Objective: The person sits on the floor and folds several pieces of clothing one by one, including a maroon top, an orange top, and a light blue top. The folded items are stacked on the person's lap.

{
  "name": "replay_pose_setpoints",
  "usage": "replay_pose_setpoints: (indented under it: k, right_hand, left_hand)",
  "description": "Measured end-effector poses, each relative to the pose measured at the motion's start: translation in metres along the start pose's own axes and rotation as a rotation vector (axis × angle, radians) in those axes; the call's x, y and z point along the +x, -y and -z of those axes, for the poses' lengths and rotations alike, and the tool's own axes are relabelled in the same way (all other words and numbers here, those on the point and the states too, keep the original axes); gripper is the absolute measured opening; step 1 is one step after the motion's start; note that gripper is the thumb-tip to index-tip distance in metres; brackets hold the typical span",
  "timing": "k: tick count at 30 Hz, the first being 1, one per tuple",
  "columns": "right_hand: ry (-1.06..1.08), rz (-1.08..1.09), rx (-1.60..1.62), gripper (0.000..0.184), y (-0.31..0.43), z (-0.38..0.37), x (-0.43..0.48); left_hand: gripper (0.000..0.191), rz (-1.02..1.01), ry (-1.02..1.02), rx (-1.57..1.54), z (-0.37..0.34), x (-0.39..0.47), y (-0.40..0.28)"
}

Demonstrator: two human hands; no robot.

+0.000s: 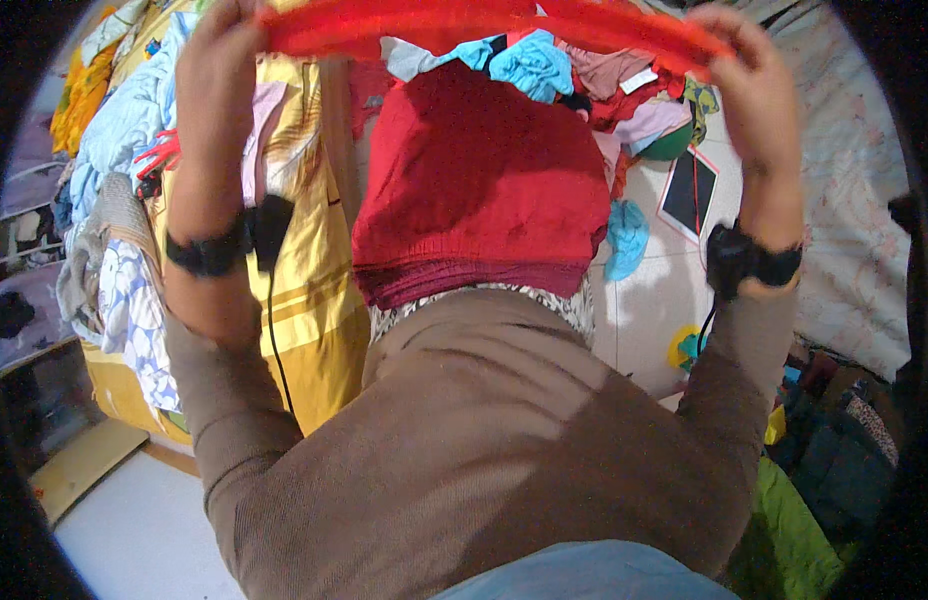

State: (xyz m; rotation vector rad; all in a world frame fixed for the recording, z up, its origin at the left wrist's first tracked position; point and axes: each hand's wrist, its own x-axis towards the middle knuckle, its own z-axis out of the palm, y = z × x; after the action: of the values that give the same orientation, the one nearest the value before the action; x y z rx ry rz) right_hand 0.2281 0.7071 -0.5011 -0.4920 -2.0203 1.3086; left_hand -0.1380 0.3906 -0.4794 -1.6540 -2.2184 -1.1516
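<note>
Both arms are raised toward the top of the view, with a bright red cloth (pixel 419 22) stretched between them. My left hand (pixel 227 37) grips its left end; the fingers run partly past the frame's upper edge. At the opposite end my right hand (pixel 745 71) pinches the cloth, and looks slightly blurred. A dark red knitted garment (pixel 482 180), with a ribbed maroon hem, lies across my lap below the stretched cloth. Each wrist wears a black strap with a small box, and a cable runs down from each box.
Beyond the lap lies a pile of clothes, including a light blue crumpled piece (pixel 535 66) and a mauve garment (pixel 602 67). To its right, a red-framed slate (pixel 689 195) rests on the tiled floor. A yellow-covered bed (pixel 314 307) on the left bears a light blue garment (pixel 126 120).
</note>
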Motion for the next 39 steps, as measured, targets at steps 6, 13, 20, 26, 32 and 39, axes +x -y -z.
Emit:
replay_pose_setpoints:
  k: [6, 13, 20, 26, 32, 39]
  right_hand:
    - [0.429, 0.066, -0.463, 0.046, -0.059, -0.083, -0.175]
    - [0.442, -0.065, -0.432, 0.038, -0.060, -0.090, -0.208]
    - [0.597, -0.060, -0.412, 0.031, -0.052, -0.086, -0.195]
    - [0.639, 0.122, -0.510, 0.036, -0.041, -0.080, -0.167]
    - [0.712, 0.129, -0.538, 0.034, -0.042, -0.100, -0.165]
    - [0.682, 0.128, -0.568, 0.035, -0.042, -0.098, -0.175]
  left_hand:
    - [0.022, 0.246, 0.277, -0.117, -0.069, -0.199, -0.007]
    - [0.023, 0.468, 0.441, -0.370, -0.070, -0.241, -0.009]
    - [0.023, 0.297, 0.734, -0.308, -0.056, -0.217, -0.015]
    - [0.026, -0.018, 0.925, -0.097, -0.043, -0.139, -0.020]
    - [0.015, 0.069, 0.733, -0.319, -0.093, -0.142, -0.041]
    - [0.008, 0.117, 0.731, -0.410, -0.111, -0.179, -0.052]
